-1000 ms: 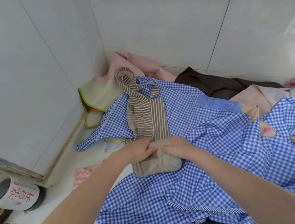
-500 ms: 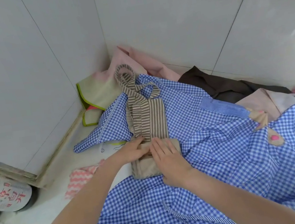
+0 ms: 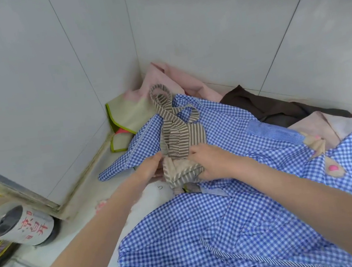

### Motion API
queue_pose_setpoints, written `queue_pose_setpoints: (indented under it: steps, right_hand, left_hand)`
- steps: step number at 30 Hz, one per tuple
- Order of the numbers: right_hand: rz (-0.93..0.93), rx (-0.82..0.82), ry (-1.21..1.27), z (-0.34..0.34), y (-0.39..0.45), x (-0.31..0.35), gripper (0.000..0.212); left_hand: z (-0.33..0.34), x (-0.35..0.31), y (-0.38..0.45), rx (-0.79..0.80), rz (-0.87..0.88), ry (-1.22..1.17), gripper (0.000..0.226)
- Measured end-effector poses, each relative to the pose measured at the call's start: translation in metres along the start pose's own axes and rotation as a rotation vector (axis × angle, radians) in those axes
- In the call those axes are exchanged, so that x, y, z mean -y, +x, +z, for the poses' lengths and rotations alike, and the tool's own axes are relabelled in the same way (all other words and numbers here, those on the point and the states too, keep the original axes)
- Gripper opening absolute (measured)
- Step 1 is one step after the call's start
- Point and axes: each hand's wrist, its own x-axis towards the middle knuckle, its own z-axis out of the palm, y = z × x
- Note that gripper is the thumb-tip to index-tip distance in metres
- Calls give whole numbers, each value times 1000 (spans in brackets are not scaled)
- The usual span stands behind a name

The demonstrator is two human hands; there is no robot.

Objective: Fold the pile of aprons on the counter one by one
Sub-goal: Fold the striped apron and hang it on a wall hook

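Your left hand (image 3: 150, 166) and right hand (image 3: 210, 162) pinch the striped apron (image 3: 182, 141), lying at 12 o'clock on the gingham apron (image 3: 238, 210). It is soft and light; grip the folded edges.

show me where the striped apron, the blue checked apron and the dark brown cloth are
striped apron (image 3: 182, 137), head view, on its striped upper panel.
blue checked apron (image 3: 206, 230), head view, on the broad near part.
dark brown cloth (image 3: 263, 105), head view, on its bunched middle by the back wall.
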Motion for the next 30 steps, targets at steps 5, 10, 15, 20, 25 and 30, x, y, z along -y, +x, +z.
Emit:
queue_pose_setpoints:
  steps: [5,10,15,20,25,30]
  right_hand:
    - [-83,-35,-112,6,-37,33,47]
    - [-113,6,-120,37,-57,45,55]
    - [-115,74,-30,55,-69,50,38]
    - [-54,266,171,55,-64,46,33]
    - [95,551,482,37,-23,13,61]
    - [231,716,659,33,0,2,67]
  left_hand:
    - [0,18,-19,119,-174,168,31]
    - [13,36,-18,121,-155,295,24]
    - [30,43,-2,-7,78,739,47]
    - [29,56,1,52,184,813,54]
    - [25,60,2,138,46,469,12]
    - [16,45,-10,47,90,324,19]
